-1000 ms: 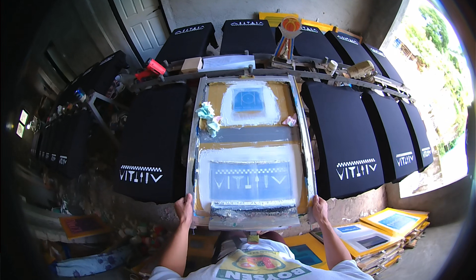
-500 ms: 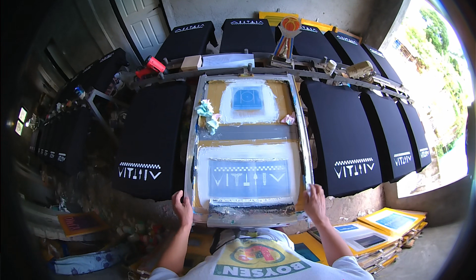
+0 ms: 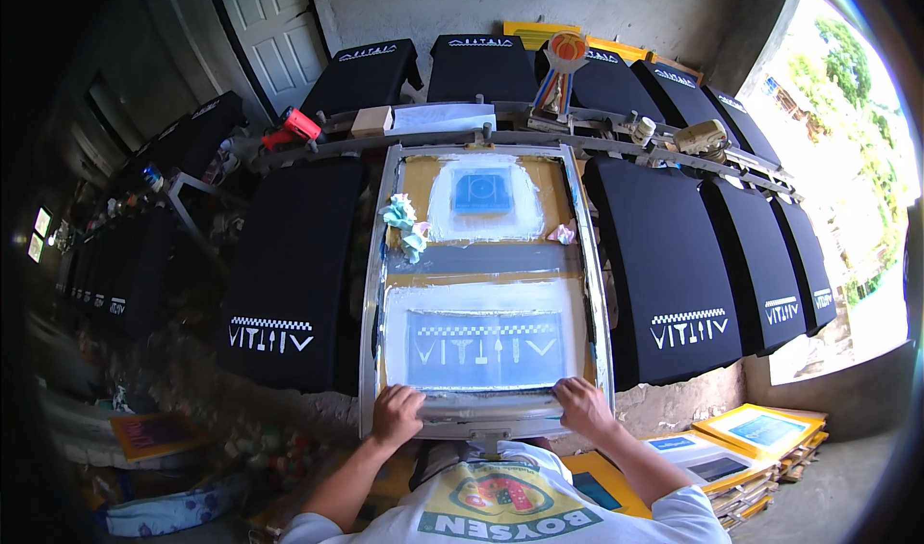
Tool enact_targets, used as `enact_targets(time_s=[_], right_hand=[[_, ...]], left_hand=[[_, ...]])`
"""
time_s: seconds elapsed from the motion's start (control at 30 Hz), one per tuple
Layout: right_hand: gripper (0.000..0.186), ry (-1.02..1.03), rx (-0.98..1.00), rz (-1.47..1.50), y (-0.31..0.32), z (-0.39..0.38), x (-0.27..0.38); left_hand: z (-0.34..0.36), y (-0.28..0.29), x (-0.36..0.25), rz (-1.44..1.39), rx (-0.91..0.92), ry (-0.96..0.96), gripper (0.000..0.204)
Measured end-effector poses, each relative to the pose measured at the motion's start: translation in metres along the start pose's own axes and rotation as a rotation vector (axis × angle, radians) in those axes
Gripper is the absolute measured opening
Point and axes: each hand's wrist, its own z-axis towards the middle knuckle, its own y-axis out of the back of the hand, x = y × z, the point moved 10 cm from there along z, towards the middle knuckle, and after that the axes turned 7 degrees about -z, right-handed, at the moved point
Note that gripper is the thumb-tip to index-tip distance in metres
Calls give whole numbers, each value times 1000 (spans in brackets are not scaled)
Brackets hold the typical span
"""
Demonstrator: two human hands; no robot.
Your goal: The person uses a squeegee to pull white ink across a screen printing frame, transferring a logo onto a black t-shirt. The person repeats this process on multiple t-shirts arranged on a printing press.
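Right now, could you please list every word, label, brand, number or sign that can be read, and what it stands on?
I can place lettering and brands, but not copy them.
Light shirt: white lettering on a green band, beside a colourful emblem; legible.
Black cloth: white checkered band above a row of symbols.
Large blue panel: matching band and symbols.
Small blue panel: marks too small to read.
Orange-edged screen: lettering blurred.

Our metal rack (image 3: 606, 143), a framed screen (image 3: 481, 259) at its near side
Left to right along it we see a red heat gun (image 3: 290, 129), pale block (image 3: 372, 121), white paper (image 3: 443, 117) and trophy (image 3: 555, 90).
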Motion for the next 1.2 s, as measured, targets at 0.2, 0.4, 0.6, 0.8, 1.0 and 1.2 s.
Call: enact_targets(time_s=[0.2, 0.4, 0.6, 0.8, 1.0, 1.2], right_hand=[[24, -150, 168, 0, 3, 68, -47], [11, -231, 82, -128, 14, 151, -97], [13, -330, 140, -121, -14, 154, -116], [17, -271, 78, -149, -35, 123, -100], [13, -174, 87, -52, -29, 29, -31], [13, -201, 224, -32, -27, 47, -45]], left_hand=[[72, 24, 28, 80, -117, -104, 19], [160, 9, 80, 46, -173, -86, 16], [161, -17, 102, 39, -121, -34, 15], [123, -16, 89, 50, -230, -92, 20], [16, -3, 29, 27, -156, -66, 19], [41, 3, 34, 12, -133, -99, 20]])
